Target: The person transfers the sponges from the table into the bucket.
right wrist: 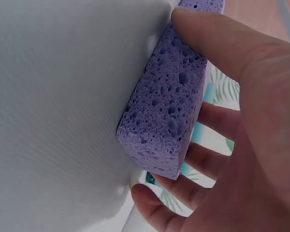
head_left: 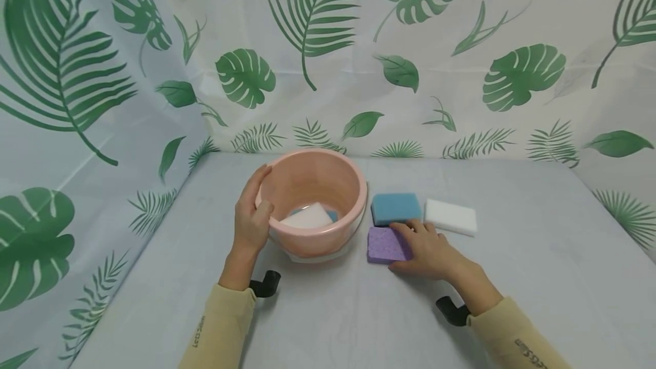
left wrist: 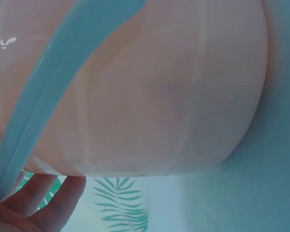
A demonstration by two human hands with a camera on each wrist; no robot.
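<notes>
My left hand [head_left: 252, 218] grips the left rim of a pink bucket [head_left: 318, 239], thumb over the edge. In the left wrist view its fingers [left wrist: 63, 203] lie along the side of the bucket, near a pale band-like handle [left wrist: 43, 92]. Inside the bucket are a white sponge block [head_left: 310, 217] and part of a blue one [head_left: 333, 216] beneath it. To the right, my right hand [head_left: 427, 249] holds a purple porous sponge [head_left: 385, 245] on the table. The right wrist view shows its thumb [right wrist: 217, 38] against one long side and the fingers around the other.
A blue sponge [head_left: 396, 208] lies just behind the purple one, and a white sponge block [head_left: 451, 217] sits to its right. The pale table [head_left: 333, 323] meets leaf-printed cloth walls [head_left: 328, 95] at the back and sides.
</notes>
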